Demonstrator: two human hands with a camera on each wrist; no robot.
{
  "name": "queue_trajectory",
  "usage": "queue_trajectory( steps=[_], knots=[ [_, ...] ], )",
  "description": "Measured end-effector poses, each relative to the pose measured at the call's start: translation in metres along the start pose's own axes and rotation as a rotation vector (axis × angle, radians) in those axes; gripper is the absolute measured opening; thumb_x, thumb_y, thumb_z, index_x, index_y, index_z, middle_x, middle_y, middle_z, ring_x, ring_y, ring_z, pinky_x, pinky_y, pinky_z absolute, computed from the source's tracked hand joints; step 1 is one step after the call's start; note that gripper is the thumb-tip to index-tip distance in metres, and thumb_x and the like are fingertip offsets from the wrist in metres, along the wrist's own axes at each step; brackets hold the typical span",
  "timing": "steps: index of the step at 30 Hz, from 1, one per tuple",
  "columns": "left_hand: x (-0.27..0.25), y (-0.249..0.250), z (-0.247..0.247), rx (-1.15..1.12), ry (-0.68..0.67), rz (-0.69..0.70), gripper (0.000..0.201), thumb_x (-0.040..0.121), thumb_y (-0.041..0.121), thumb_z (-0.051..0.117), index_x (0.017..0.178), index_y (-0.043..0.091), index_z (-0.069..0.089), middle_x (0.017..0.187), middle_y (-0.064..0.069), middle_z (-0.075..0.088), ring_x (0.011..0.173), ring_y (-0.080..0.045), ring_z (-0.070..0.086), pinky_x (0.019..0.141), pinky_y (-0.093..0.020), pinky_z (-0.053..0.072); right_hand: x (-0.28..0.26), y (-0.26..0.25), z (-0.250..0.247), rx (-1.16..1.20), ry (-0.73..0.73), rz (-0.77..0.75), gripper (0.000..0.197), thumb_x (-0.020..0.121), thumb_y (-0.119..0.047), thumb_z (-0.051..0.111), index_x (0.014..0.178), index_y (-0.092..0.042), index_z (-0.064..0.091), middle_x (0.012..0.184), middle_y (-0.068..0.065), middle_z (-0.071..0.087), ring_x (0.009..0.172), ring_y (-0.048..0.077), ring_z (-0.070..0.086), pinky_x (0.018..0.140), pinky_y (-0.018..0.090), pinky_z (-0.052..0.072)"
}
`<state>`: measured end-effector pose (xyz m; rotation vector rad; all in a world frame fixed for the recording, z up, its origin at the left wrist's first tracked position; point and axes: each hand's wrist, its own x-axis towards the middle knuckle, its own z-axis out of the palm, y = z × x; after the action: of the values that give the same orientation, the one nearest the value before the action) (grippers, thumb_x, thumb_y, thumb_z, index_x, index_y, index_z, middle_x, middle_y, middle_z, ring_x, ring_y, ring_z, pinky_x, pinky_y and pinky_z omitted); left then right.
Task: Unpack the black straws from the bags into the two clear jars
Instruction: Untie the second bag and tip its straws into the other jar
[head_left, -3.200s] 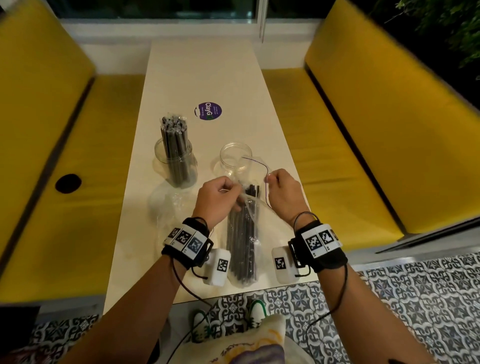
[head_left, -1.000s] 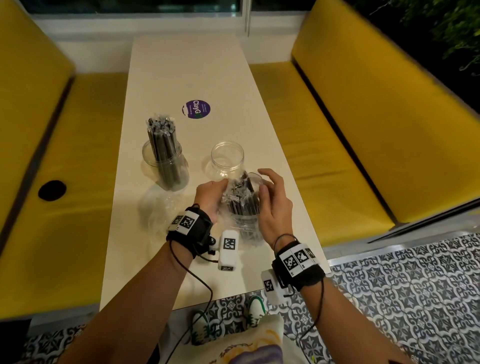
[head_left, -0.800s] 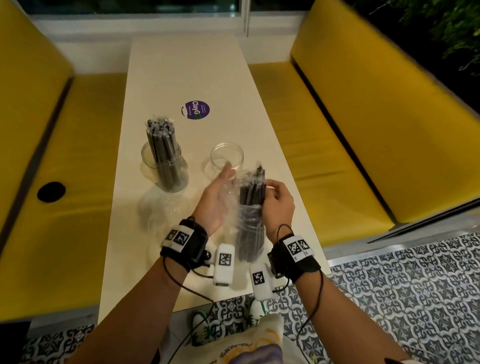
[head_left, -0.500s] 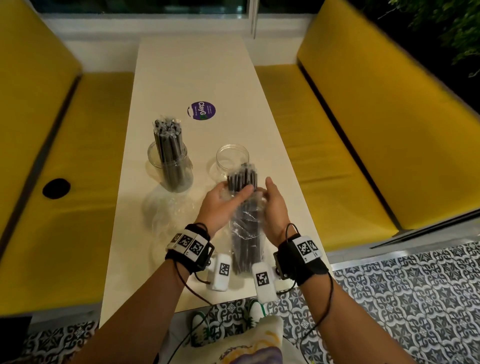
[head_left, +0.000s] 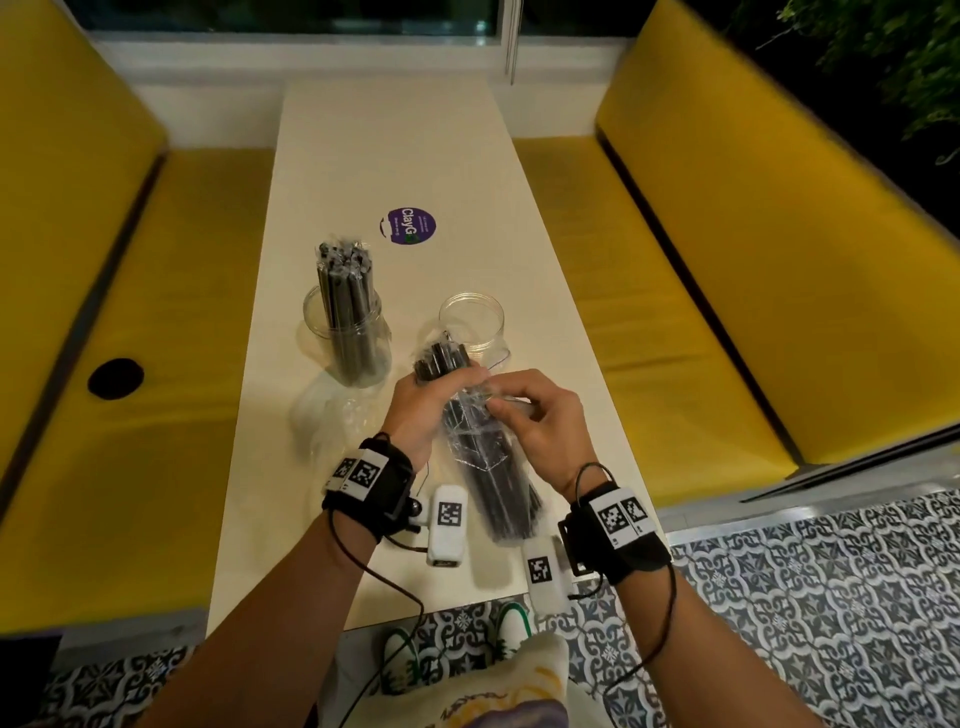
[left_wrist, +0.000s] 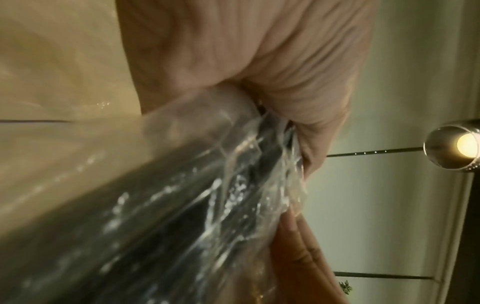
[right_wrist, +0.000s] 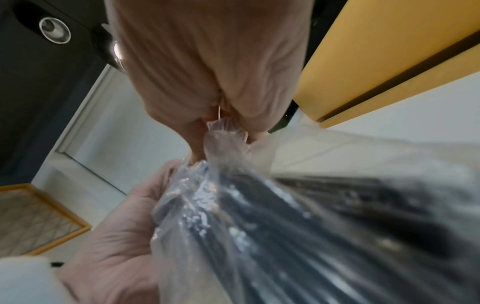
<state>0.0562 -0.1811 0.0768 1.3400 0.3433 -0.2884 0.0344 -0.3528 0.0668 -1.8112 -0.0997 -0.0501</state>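
Note:
A clear plastic bag (head_left: 488, 457) of black straws (head_left: 441, 361) slants over the near part of the white table (head_left: 395, 130). My left hand (head_left: 426, 405) grips the bundle of straws near its top, where the straw ends stick out of the bag. My right hand (head_left: 524, 415) pinches the loose edge of the bag (right_wrist: 223, 127) beside it. Just beyond the straw tips stands an empty clear jar (head_left: 471, 325). To its left a second clear jar (head_left: 345, 338) holds a standing bunch of black straws (head_left: 345, 291). In the left wrist view the crinkled bag (left_wrist: 207, 195) runs under my curled fingers (left_wrist: 298, 102).
An empty crumpled clear bag (head_left: 330, 415) lies on the table left of my left hand. A round purple sticker (head_left: 407, 225) sits farther up the table. Yellow benches (head_left: 701, 260) flank both sides. Patterned floor tiles (head_left: 805, 597) lie below the near edge.
My left hand has closed round the top of the straw bundle. My right hand has shifted from cupping the bag's side to pinching its plastic edge. The bundle leans more to the left.

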Motion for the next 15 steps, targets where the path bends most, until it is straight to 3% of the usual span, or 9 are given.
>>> queue_trajectory(
  steps=[3,6,9,11,15],
  knots=[
    [-0.002,0.000,0.002,0.001,0.047,0.009,0.037,0.068,0.030,0.088,0.100,0.012,0.079,0.096,-0.009,0.079,0.100,-0.036,0.076,0.101,-0.057,0.056,-0.002,-0.005,0.001,0.066,0.059,0.013,0.016,0.091,-0.013,0.077,0.106,-0.010,0.075,0.102,0.000,0.077,0.100,0.017,0.073,0.097,0.046,0.059],
    [-0.008,0.001,0.004,-0.057,0.016,0.004,0.058,0.067,0.034,0.090,0.114,0.003,0.077,0.111,-0.019,0.080,0.111,-0.041,0.075,0.102,-0.056,0.057,-0.003,-0.006,0.009,0.173,0.139,0.058,0.024,0.093,-0.011,0.074,0.117,-0.011,0.069,0.101,0.002,0.073,0.096,0.018,0.071,0.095,0.047,0.060],
    [-0.009,0.001,0.005,-0.034,0.020,0.028,0.056,0.067,0.036,0.088,0.109,0.001,0.076,0.104,-0.015,0.080,0.100,-0.034,0.076,0.101,-0.053,0.056,0.001,-0.004,0.015,0.240,0.163,0.132,0.018,0.096,-0.014,0.068,0.113,-0.016,0.073,0.107,0.007,0.076,0.099,0.027,0.072,0.098,0.058,0.057],
    [-0.009,0.000,0.002,-0.043,0.053,0.039,0.055,0.065,0.038,0.088,0.108,0.005,0.077,0.101,-0.011,0.080,0.102,-0.034,0.075,0.106,-0.059,0.053,0.004,-0.005,0.017,0.273,0.159,0.155,0.019,0.094,-0.020,0.067,0.112,-0.018,0.074,0.109,0.011,0.076,0.100,0.033,0.072,0.098,0.062,0.056],
    [-0.011,0.002,-0.002,-0.097,0.067,0.074,0.054,0.068,0.031,0.089,0.114,0.006,0.076,0.105,-0.014,0.080,0.107,-0.037,0.075,0.105,-0.059,0.055,0.010,-0.006,0.019,0.186,0.084,0.205,0.045,0.089,-0.040,0.067,0.132,-0.030,0.067,0.124,0.010,0.070,0.117,0.030,0.068,0.106,0.053,0.054]
  ],
)
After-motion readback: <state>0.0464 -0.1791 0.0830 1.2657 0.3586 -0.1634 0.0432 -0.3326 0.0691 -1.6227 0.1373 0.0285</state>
